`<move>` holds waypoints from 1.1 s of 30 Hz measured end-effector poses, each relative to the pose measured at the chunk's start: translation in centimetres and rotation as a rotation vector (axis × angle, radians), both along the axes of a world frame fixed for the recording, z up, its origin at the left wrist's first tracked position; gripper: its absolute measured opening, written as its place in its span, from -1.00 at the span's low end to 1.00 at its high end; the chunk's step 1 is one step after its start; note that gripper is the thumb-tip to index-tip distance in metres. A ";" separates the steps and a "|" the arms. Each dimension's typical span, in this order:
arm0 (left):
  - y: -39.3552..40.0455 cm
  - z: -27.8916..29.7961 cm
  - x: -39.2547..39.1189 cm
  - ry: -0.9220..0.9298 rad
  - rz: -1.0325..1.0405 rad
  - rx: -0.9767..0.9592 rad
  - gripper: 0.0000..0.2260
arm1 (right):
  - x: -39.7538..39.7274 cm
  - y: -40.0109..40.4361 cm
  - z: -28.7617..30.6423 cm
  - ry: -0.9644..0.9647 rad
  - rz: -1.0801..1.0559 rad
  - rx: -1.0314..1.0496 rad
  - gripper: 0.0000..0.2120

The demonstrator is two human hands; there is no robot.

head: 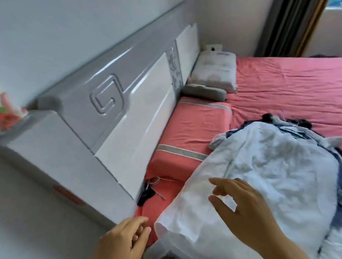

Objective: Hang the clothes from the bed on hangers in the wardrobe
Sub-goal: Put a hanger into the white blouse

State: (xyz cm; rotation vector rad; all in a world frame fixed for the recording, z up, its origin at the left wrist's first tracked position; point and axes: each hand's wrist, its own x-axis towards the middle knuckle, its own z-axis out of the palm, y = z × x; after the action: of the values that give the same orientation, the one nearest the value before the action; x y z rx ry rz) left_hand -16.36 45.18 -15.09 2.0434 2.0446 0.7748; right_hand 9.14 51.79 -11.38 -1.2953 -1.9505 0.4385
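A pile of clothes lies on the near side of the bed (298,90), which has a pink sheet. A white garment (276,174) covers the top of the pile, with dark blue and black clothes (297,127) showing underneath. My right hand (244,209) hovers over the near end of the white garment, fingers spread, holding nothing. My left hand (121,243) is at the bed's near corner, left of the garment, fingers loosely curled and empty. No hanger or wardrobe is in view.
A grey and white headboard (107,105) runs along the left. A pink pillow (189,134), a grey cushion (204,92) and a white pillow (216,72) lie against it. Keys on a cord (152,186) rest by the headboard. Dark curtains (291,11) hang at the far right.
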 end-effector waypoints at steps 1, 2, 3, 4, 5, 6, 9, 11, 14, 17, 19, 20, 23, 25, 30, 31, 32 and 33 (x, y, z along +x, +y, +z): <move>2.1 -0.4 0.5 0.004 -0.060 -0.044 -0.74 | 1.1 0.7 -0.1 -0.005 -0.059 0.002 -0.73; 4.1 -0.9 0.9 0.020 -0.113 -0.057 -0.67 | 2.1 1.1 -0.2 -0.021 -0.114 0.006 -0.72; 6.5 -1.2 1.8 0.033 -0.177 -0.072 -0.64 | 3.3 1.7 -0.4 -0.038 -0.184 0.007 -0.71; 8.4 -1.3 2.6 0.045 -0.235 -0.073 -0.65 | 4.1 2.0 -0.4 -0.049 -0.237 0.007 -0.71; 10.6 -1.2 3.8 0.045 -0.303 -0.083 -0.69 | 5.2 2.3 -0.5 -0.061 -0.288 0.010 -0.71; 12.5 -1.1 4.9 0.037 -0.371 -0.093 -0.74 | 5.9 2.5 -0.5 -0.062 -0.325 0.011 -0.71; 17.1 -0.9 8.7 -0.006 -0.526 -0.160 -0.80 | 8.3 2.8 -1.0 -0.056 -0.426 0.000 -0.70; 19.8 -0.9 12.1 -0.026 -0.613 -0.150 -0.73 | 9.9 3.4 -1.5 -0.066 -0.489 -0.018 -0.69; 22.9 -0.6 17.6 -0.028 -0.720 -0.146 -0.71 | 12.4 4.7 -2.7 -0.075 -0.558 -0.054 -0.69; 25.5 -0.8 22.4 -0.013 -0.789 -0.168 -0.70 | 15.6 6.8 -4.2 -0.080 -0.615 -0.100 -0.70; 27.3 -1.4 25.3 0.003 -0.797 -0.192 -0.71 | 18.5 8.8 -5.2 -0.084 -0.651 -0.137 -0.68; 28.4 -2.0 27.0 0.013 -0.788 -0.203 -0.70 | 20.4 10.1 -5.9 -0.093 -0.664 -0.151 -0.68; 31.6 -4.4 31.1 0.059 -0.741 -0.233 -0.69 | 26.0 14.2 -7.9 -0.077 -0.696 -0.206 -0.69; 33.7 -6.5 34.2 0.106 -0.734 -0.271 -0.73 | 30.3 17.2 -9.8 -0.057 -0.702 -0.241 -0.68; 38.7 -11.4 41.8 0.202 -0.697 -0.454 -0.71 | 40.1 24.5 -16.3 -0.050 -0.711 -0.393 -0.67; 39.6 -12.3 43.1 0.218 -0.683 -0.491 -0.71 | 41.7 25.7 -17.6 -0.055 -0.709 -0.440 -0.65; 40.5 -13.0 44.1 0.221 -0.665 -0.518 -0.71 | 43.1 26.9 -18.8 -0.061 -0.705 -0.473 -0.62; 41.7 -14.1 45.3 0.225 -0.645 -0.548 -0.71 | 44.7 28.3 -20.3 -0.062 -0.700 -0.509 -0.60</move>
State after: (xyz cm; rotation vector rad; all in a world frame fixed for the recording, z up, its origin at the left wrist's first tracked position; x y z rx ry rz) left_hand 28.93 86.84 -29.22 2.2755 1.3069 -0.1206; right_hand 53.81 80.09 -31.71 -2.2160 -1.3303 0.5500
